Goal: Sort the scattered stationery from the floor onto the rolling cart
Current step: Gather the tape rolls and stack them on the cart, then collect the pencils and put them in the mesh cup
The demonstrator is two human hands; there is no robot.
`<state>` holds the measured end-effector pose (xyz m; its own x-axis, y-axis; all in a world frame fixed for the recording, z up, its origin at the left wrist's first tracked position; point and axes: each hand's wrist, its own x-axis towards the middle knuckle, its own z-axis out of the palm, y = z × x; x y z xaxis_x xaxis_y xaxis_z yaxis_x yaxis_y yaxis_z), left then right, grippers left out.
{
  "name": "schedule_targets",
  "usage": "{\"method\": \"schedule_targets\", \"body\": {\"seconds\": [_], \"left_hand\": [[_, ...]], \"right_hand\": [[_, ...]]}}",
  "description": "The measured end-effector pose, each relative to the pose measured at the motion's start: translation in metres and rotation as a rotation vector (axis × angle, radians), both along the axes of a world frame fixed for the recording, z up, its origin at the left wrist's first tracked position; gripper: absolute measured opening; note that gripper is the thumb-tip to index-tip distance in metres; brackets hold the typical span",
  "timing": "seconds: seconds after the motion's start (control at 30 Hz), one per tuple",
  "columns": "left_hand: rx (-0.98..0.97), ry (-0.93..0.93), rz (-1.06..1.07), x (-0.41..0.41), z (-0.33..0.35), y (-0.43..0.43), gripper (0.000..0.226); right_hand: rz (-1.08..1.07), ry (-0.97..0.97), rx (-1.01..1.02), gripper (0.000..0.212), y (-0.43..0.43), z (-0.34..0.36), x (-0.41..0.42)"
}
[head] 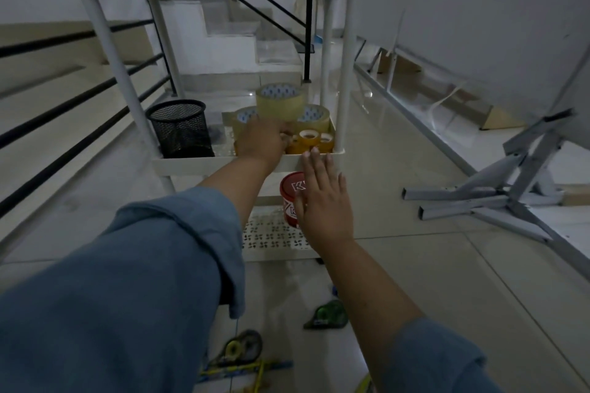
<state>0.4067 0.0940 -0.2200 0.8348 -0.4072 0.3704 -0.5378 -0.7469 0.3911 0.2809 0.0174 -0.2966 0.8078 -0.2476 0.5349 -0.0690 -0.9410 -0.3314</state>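
Item: tape rolls, middle tray of rolling cart [191, 163].
- Three large tape rolls [280, 102], pale translucent film on white cores printed in blue, are stacked two below and one on top, just beyond the left hand [260, 140].
- Small amber tape rolls [309, 137], glossy and ring-shaped, are grouped at that hand's fingertips.
- Left-hand fingers are curled in among the rolls. It cannot be told whether one is pinched.
- The right hand [322, 198] is held flat, fingers straight and close together, tips at the tray's front rim. Nothing is held.
- A red cylindrical can [291, 190] with white lettering is partly covered by the right palm and stands on the perforated white lower shelf [271, 234].
- A black wire-mesh pen cup [180, 128], round and tapered, is set left of the left hand in the same tray.
- Near the forearms, a green correction-tape dispenser [329, 314], a grey-and-yellow dispenser [239, 348] and striped pencils [245, 367] are left on the glossy tiled floor [415, 265].
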Motion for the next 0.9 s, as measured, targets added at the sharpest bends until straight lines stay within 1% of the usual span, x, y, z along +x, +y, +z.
{"method": "schedule_targets", "body": {"seconds": [0.1, 0.17, 0.23, 0.3, 0.37, 0.43, 0.5, 0.57, 0.67, 0.77, 0.83, 0.9], "left_hand": [[0.038, -0.041, 0.017, 0.000, -0.001, -0.002, 0.027], [0.019, -0.061, 0.015, -0.004, 0.000, -0.001, 0.029], [-0.073, -0.088, 0.004, -0.013, 0.001, 0.004, 0.030], [-0.210, -0.140, 0.010, -0.024, 0.000, 0.013, 0.031], [-0.312, -0.207, 0.030, -0.038, -0.009, 0.027, 0.030], [-0.366, -0.239, 0.044, -0.058, -0.026, 0.048, 0.031], [-0.416, -0.198, 0.063, -0.087, -0.049, 0.074, 0.038], [-0.428, -0.137, 0.099, -0.117, -0.080, 0.105, 0.041], [-0.389, -0.041, 0.186, -0.162, -0.138, 0.162, 0.035], [-0.451, 0.105, 0.335, -0.220, -0.196, 0.224, 0.028], [-0.401, 0.232, 0.483, -0.263, -0.229, 0.269, 0.031], [-0.256, 0.245, 0.625, -0.298, -0.250, 0.313, 0.042]], "right_hand": [[-0.034, -0.016, -0.009, 0.061, 0.002, -0.003, 0.000], [-0.038, 0.011, -0.011, 0.062, 0.003, -0.003, -0.001], [-0.015, 0.057, 0.009, 0.059, 0.005, -0.002, -0.004], [0.020, 0.091, 0.046, 0.061, 0.009, -0.002, -0.010], [0.043, 0.078, 0.086, 0.060, 0.016, -0.008, -0.015], [0.041, 0.023, 0.164, 0.057, 0.031, -0.016, -0.021], [0.046, -0.004, 0.261, 0.056, 0.051, -0.023, -0.028], [0.080, 0.018, 0.309, 0.051, 0.076, -0.031, -0.038], [0.167, 0.091, 0.435, 0.042, 0.122, -0.051, -0.056], [0.221, 0.097, 0.512, 0.037, 0.174, -0.086, -0.080], [0.254, 0.169, 0.514, 0.040, 0.209, -0.116, -0.101], [0.330, 0.300, 0.501, 0.042, 0.238, -0.144, -0.122]]}}
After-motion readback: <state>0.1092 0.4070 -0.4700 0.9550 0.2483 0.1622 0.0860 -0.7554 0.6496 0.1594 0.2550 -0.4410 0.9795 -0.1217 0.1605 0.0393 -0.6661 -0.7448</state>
